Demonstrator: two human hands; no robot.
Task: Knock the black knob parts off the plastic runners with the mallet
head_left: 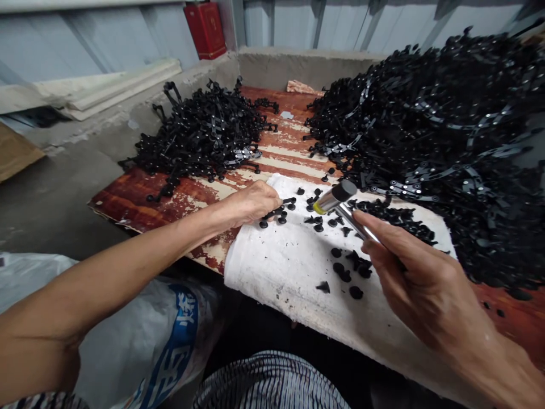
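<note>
My right hand (pixel 421 272) is wrapped round the metal handle of a small mallet (pixel 334 197). Its head has a black face on one end and a yellow one on the other, and it is above the white cloth (pixel 272 278). My left hand (pixel 255 201) pinches a black jointed linkage with round feet (pixel 281 213) at the cloth's left part; its fingertips partly hide the piece. Between the hands and below the mallet lie several loose black mushroom-shaped knobs (pixel 340 270). More of these small knobs (pixel 400 218) are heaped on the cloth's far right.
A pile of black linkages (pixel 200 130) stands at the back left of the worn red-brown board (pixel 281 136). A much larger pile (pixel 426 113) fills the right side. A white plastic sack (pixel 128 335) lies below the board's left edge. A red box (pixel 205 31) stands by the wall.
</note>
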